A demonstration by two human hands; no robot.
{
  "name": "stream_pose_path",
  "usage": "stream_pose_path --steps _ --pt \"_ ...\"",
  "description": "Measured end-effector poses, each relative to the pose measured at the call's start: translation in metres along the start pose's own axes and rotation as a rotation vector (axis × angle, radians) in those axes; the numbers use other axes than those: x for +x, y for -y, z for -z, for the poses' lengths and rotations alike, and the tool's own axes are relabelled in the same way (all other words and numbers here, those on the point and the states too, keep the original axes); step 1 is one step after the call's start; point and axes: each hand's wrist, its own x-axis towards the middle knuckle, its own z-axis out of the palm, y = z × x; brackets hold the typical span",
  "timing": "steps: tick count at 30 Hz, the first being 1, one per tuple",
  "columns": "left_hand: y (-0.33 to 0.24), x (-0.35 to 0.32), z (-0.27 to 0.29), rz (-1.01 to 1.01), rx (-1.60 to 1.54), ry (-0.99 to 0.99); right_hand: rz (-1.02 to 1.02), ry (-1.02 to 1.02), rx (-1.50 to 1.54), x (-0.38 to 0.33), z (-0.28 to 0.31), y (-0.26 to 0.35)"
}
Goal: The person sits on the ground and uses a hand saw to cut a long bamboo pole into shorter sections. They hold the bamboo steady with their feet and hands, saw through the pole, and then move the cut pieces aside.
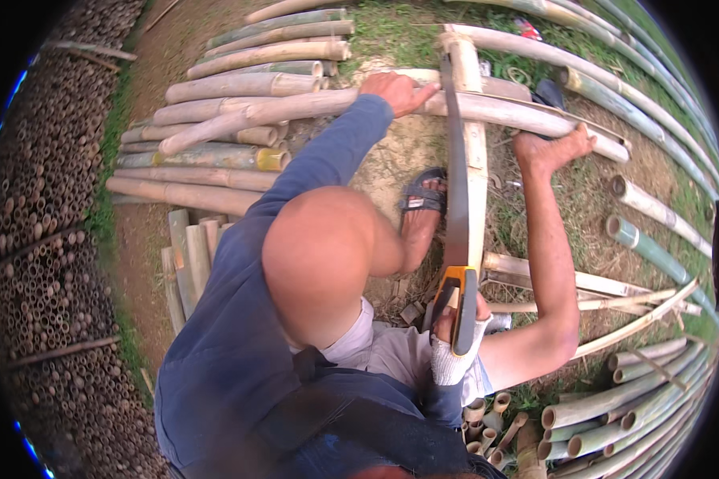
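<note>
My right hand (447, 326), in a white fingerless glove, is closed around the yellow and black handle of a handsaw (457, 191). The saw's long blade points away from me and crosses a pale bamboo pole (507, 112) near its far end. My left hand (395, 92) lies on that pole just left of the blade, thumb stretched toward it. The pole rests across a thicker bamboo beam (477, 168) running away from me. A bare foot (553, 150) of mine presses against the pole on the right. Whether the teeth have entered the bamboo cannot be made out.
Cut bamboo lengths (216, 153) lie stacked at left, beyond my sleeve. Long poles (607, 88) spread over grass at right, with split strips (591, 291) nearer. More poles (615, 407) pile at lower right. Many bamboo ends (48, 271) fill the far left. My other foot wears a sandal (425, 191).
</note>
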Motion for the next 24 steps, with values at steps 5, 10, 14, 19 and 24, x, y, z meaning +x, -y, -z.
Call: stream_pose_path --steps 5,10,14,19,24 --pt "-0.003 -0.014 -0.003 0.000 -0.058 -0.063 0.360 0.037 -0.064 0.168 -0.070 0.015" --pt "0.002 -0.013 0.009 -0.007 -0.087 -0.041 0.494 0.019 -0.037 0.256 -0.116 0.021" --pt "0.007 -0.006 0.002 -0.037 -0.129 -0.080 0.521 -0.022 -0.135 0.123 -0.056 -0.015" --pt "0.007 -0.005 -0.009 -0.039 -0.094 -0.109 0.256 0.059 0.100 0.048 -0.015 -0.022" --pt "0.003 -0.006 -0.002 -0.030 -0.077 -0.136 0.289 0.022 0.065 0.209 -0.096 0.010"
